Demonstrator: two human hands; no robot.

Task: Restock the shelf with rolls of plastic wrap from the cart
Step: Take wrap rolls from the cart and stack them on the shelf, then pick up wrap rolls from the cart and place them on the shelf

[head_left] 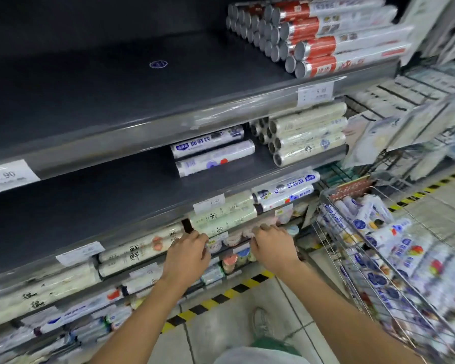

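The pale green roll (222, 227) lies lengthwise along the shelf front. Its long axis runs left to right and climbs slightly to the right, and the dark core end points left. It is the lowest of a small stack of like rolls, smooth cylinders in glossy film with dark lettering, just under the lip of the bare dark shelf (90, 206).

The left hand (188, 252) curls round the roll's left end. The right hand (273, 248) hooks its fingers under the right end, so both hands grip it, set as far apart as the roll is long.

Cream rolls (137, 253) lie the same way to the left, and blue-and-white rolls (286, 190) sit just to the right of the stack.

At the right stands a wire cart (334, 248) of thin metal mesh. It is heaped with shiny blue-and-white packs (394, 248) lying at mixed angles.

Up top, silver-capped tubes with red labels (313, 40) are stacked with their ends facing outward. A white price tag (7, 176) reads 9.90.
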